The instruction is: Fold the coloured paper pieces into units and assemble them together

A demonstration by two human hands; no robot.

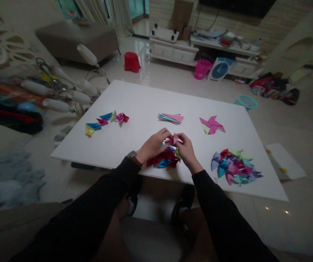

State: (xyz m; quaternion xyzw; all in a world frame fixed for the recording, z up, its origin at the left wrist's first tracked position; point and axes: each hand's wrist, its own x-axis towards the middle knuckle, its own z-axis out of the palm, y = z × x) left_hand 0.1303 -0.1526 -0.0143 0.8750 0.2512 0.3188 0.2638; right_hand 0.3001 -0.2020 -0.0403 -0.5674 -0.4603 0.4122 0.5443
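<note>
Between my two hands is a small pink folded-paper piece (175,138), pinched at both sides. My left hand (155,143), with a watch on its wrist, has its fingers closed at the piece's left edge. From the right, my right hand (185,150) grips it with thumb and fingers. Directly beneath lies a heap of folded-paper pieces (164,162) in red, blue, green and purple, partly hidden by my hands. The fine folds of the held piece are too small to make out.
On the white table (134,105) lie a row of folded pieces (93,126) at left, a fanned stack of paper strips (171,118), a pink-and-green paper pinwheel (213,124) and a colourful pile of folded paper (235,166) at right. A lamp (77,96) stands beside the left edge.
</note>
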